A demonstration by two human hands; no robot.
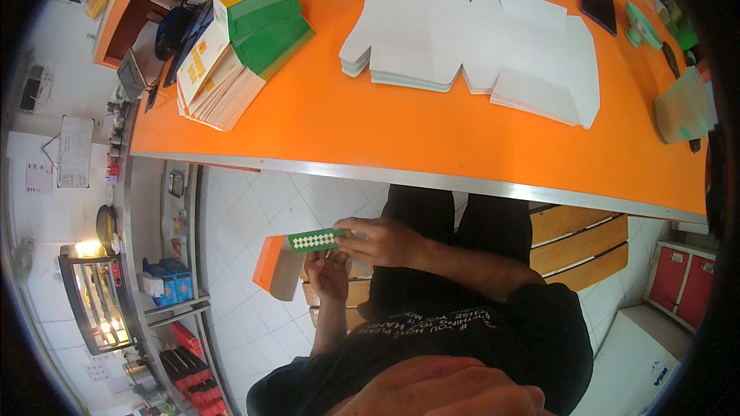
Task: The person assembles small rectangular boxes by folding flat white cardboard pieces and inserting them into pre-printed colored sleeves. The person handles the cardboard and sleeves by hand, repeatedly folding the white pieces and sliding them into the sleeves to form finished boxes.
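Note:
Over the floor, just off the near edge of the orange table, I hold a partly folded cardboard box (279, 271) with an orange panel, a plain inner side and a green flap dotted with white diamonds. My right hand (381, 241) pinches the end of the green flap with its fingers. From below, my left hand (328, 274) grips the box near the flap's lower edge; part of its grip is hidden behind the cardboard. On the table beyond lie a stack of flat white box blanks (432, 31) and, at the left, a stack of folded green, yellow and white cartons (223, 81).
The table (324, 123) has a metal front edge. On its right side are a dark tablet-like device (597, 1), a green round-headed object (642, 25) and a translucent plastic tub (681, 112). A wooden slatted bench (578, 243) is behind my legs; shelves (176, 316) stand at the left.

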